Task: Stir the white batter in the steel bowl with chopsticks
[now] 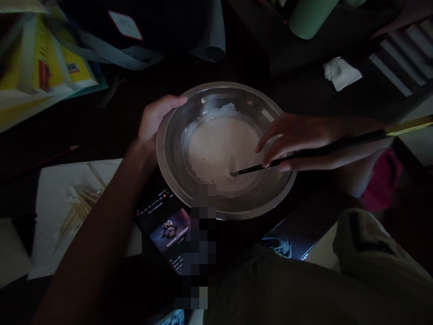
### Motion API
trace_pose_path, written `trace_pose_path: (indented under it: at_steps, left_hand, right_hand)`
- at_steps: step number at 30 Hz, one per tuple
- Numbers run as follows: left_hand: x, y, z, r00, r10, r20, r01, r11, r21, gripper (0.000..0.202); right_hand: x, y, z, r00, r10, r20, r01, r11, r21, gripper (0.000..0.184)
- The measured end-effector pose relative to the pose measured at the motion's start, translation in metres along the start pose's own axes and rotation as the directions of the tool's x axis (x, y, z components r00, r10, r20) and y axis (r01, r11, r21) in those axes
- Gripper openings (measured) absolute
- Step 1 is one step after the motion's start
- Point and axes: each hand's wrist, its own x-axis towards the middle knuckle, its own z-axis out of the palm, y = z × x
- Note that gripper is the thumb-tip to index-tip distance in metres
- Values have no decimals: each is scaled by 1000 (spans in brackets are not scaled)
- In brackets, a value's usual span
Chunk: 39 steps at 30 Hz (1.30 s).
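Observation:
A wide metal bowl stands in the middle, holding a pale, creamy liquid with small bubbles around its edge. My left hand grips the bowl's far left rim, its thumb over the edge and the other fingers hidden behind the wall. Over the right rim, my right hand pinches a long black chopstick with a gold end. The tip of the chopstick dips into the liquid, which is slightly rippled there.
A lit phone lies against the bowl's near left side. Thin sticks rest on white paper at left. Yellow booklets, a crumpled tissue and a green cylinder are farther back. The scene is dim.

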Motion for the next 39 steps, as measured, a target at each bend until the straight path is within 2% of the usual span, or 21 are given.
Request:
trace_pose_path:
  at_steps: [2, 4, 7, 9, 12, 13, 15, 18, 20, 21, 23, 25, 27, 30, 32, 34, 36, 39]
  left_hand:
    - [1, -1, -2, 998, -6, 68, 7, 1000, -14, 32]
    - [1, -2, -2, 996, -1, 94, 1, 1000, -5, 33]
    - [-1, -2, -1, 999, 17, 49, -19, 999, 26, 35]
    - [-2, -1, 0, 999, 13, 45, -14, 999, 29, 36]
    - [-3, -1, 1, 1000, -4, 31, 3, 999, 37, 40]
    - [-3, -1, 1, 1000, 0, 26, -1, 999, 40, 41]
    - [-2, -1, 0, 999, 11, 42, -12, 999, 32, 40]
    - [-2, -3, -1, 996, 20, 88, -22, 999, 25, 35]
    - [-2, -3, -1, 996, 27, 86, -29, 999, 31, 34]
    - [-2, -3, -1, 997, 26, 73, -28, 999, 36, 34]
    - [-2, -2, 0, 999, 12, 39, -14, 999, 43, 34]
    - [-1, -2, -1, 1000, 8, 18, -9, 999, 40, 34]
    - [1, -1, -2, 999, 24, 29, -25, 999, 31, 32]
    - [2, -2, -4, 997, 34, 67, -36, 999, 28, 33]
    - [2, -2, -4, 995, 24, 102, -26, 999, 21, 34]
    - [1, -3, -2, 994, 20, 106, -21, 1000, 13, 35]
    - [0, -2, -1, 996, 30, 83, -32, 999, 17, 37]
    - [-1, -1, 0, 998, 40, 45, -42, 998, 36, 39]
  right_hand:
    - [11, 2, 11, 997, -13, -77, 14, 1000, 16, 22]
    - [15, 4, 17, 982, 81, -171, -90, 995, -48, 25]
    - [4, 5, 7, 946, 224, -235, -268, 947, -178, 29]
    - [-5, 5, -4, 964, 210, -160, -240, 950, -198, 26]
    - [-4, 2, -5, 997, 72, -25, -73, 994, -79, 22]
    - [0, 2, -1, 999, 38, -22, -39, 999, -30, 22]
    - [9, 1, 12, 995, 54, -89, -52, 998, 23, 22]
    - [12, 0, 20, 941, 225, -252, -254, 963, -88, 26]
    - [3, 1, 12, 888, 332, -318, -400, 900, -176, 26]
    - [-3, 1, 6, 880, 354, -318, -427, 882, -201, 24]
    - [-11, 0, -8, 927, 310, -214, -352, 915, -199, 21]
    - [-10, 0, -13, 986, 145, -76, -154, 979, -136, 19]
    - [-1, -1, -6, 1000, 7, -23, -9, 998, -54, 18]
    - [14, 1, 14, 994, 23, -104, -27, 999, -39, 21]
    - [15, 3, 21, 970, 114, -215, -141, 983, -118, 24]
    - [7, 5, 17, 936, 207, -285, -270, 941, -204, 26]
    - [-5, 4, 5, 931, 252, -264, -317, 917, -241, 27]
    - [-13, 1, -9, 985, 135, -109, -154, 969, -192, 23]
